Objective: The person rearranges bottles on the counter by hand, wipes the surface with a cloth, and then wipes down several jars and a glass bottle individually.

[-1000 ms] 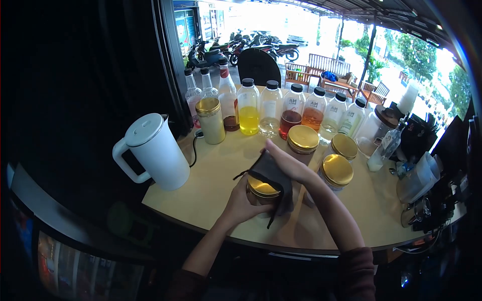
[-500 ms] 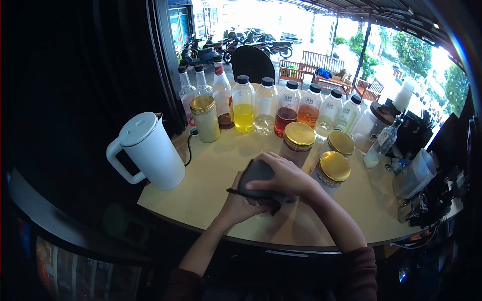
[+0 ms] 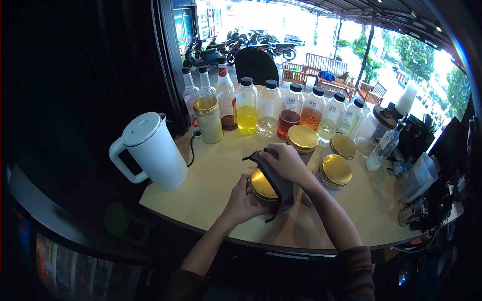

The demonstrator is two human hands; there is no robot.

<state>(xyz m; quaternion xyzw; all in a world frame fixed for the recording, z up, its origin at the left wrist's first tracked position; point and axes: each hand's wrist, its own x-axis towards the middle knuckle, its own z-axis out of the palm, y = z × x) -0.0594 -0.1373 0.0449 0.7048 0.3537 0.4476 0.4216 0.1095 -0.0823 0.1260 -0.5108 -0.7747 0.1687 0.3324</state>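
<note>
The left hand (image 3: 240,203) wraps its grip around the side of a jar (image 3: 257,196) that stands on the tabletop (image 3: 211,183), near the near edge and about midway along it. The right hand (image 3: 286,163) closes its grip on a dark cloth (image 3: 280,186) and presses it onto the far right part of the jar's gold lid (image 3: 261,184). One end of the cloth sticks out beyond the fingers toward the far edge, and another hangs down the jar's right side.

The left half of the lid lies bare and shines; the rest is under the cloth, so how clean it is cannot be told. By the look of it, the wiping of this lid is midway.

Three more gold-lidded jars (image 3: 336,170) stand just beyond and to the right, and neither hand touches them. A white kettle (image 3: 150,150) stands toward the left edge, and a row of bottles (image 3: 246,113) lines the far edge, with one more gold-lidded jar at its left end.
</note>
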